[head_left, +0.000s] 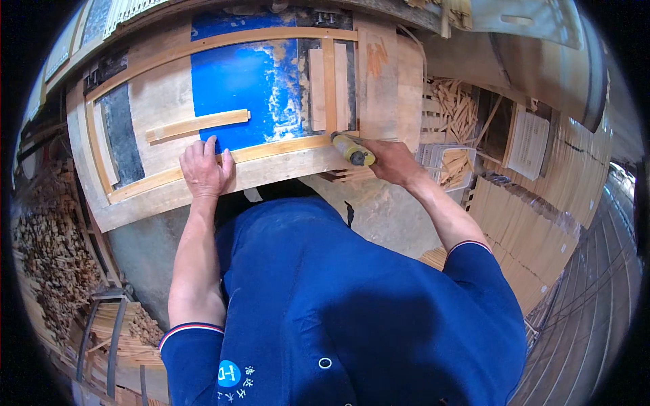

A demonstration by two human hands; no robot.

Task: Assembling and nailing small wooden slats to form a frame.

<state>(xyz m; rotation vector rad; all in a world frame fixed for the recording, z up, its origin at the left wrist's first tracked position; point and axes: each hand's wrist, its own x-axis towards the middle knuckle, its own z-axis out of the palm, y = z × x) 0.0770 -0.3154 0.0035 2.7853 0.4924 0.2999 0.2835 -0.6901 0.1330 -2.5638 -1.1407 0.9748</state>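
Note:
A large frame of narrow wooden strips (271, 148) lies on the workbench, with a crosspiece (330, 81) near its right end. My left hand (205, 168) grips the near strip, its index finger reaching over the far edge and its thumb to the right. In my right hand (393, 161) is a yellow-green nail gun (353, 149), tilted, with its nose at the joint between crosspiece and near strip. Whether the nose touches the wood, I cannot tell. A loose wooden strip (200, 124) lies inside the frame, just beyond my left hand.
The plywood bench top (162, 88) has a blue panel (237, 74) and dark patches. Wood offcuts fill crates (455, 167) at the right, beside stacked boards (521, 230). More cut wood (51, 250) is piled at the left.

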